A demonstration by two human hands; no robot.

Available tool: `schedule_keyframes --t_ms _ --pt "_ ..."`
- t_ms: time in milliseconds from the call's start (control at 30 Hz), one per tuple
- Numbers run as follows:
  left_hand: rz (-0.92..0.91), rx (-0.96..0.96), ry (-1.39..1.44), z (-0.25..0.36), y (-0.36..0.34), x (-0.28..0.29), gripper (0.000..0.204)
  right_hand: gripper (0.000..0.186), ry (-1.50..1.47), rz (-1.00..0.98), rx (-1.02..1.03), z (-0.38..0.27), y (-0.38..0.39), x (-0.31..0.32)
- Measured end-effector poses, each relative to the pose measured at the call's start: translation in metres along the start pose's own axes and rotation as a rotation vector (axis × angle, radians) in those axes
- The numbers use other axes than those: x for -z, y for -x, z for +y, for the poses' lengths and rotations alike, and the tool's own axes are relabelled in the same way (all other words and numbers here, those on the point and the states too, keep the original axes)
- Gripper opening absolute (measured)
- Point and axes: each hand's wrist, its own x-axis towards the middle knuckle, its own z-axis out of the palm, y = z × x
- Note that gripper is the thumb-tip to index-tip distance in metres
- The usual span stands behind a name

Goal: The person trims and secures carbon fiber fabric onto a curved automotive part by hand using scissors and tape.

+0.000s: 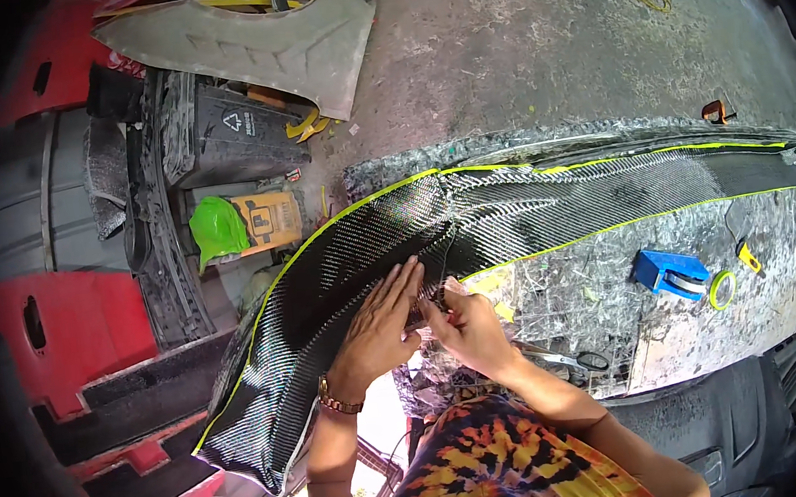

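Observation:
A long curved part draped in black woven carbon-fibre cloth [351, 243] lies across the table, with yellow-green tape [309, 241] along its edges. My left hand [381, 325] rests on the cloth with fingers stretched out and nearly flat, a watch at the wrist. Close beside it, my right hand [468, 325] is closed at the cloth's near edge, thumb and fingers drawn together. What those fingers pinch is hidden. A seam or fold in the cloth runs up from just above the right hand. Scissors [561, 357] lie on the table right of my right hand.
On the worn table [648, 332] are a blue tape dispenser [671, 274], a yellow-green tape roll [722, 289] and a yellow cutter [748, 257]. A grey bin [230, 135], a paper bag [269, 219] and a green bag [217, 228] stand left. Red panels [78, 339] line the far left.

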Motion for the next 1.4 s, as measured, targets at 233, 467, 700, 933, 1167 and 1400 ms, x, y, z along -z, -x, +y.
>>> schedule_keyframes --t_ms 233,467,700,933,1167,1400 --pt "0.004 -0.030 -0.022 -0.008 0.005 -0.006 0.091 0.042 -0.307 -0.050 -0.147 0.015 0.003 0.018" --pt "-0.006 -0.042 -0.011 -0.012 0.004 -0.007 0.090 0.041 -0.400 -0.065 -0.254 0.011 0.005 0.025" --pt "-0.029 -0.030 0.025 -0.011 0.003 -0.002 0.088 0.043 -0.418 -0.064 -0.216 0.009 0.004 0.021" --pt "-0.060 -0.037 0.008 -0.013 0.005 0.000 0.092 0.044 -0.422 0.017 -0.277 0.011 -0.002 0.028" --pt "-0.044 -0.016 0.091 -0.016 0.005 0.001 0.110 0.042 -0.185 0.071 -0.186 0.004 -0.005 0.024" --pt "-0.046 -0.064 0.045 -0.018 0.003 -0.001 0.114 0.038 -0.063 0.073 -0.157 0.007 -0.001 0.028"
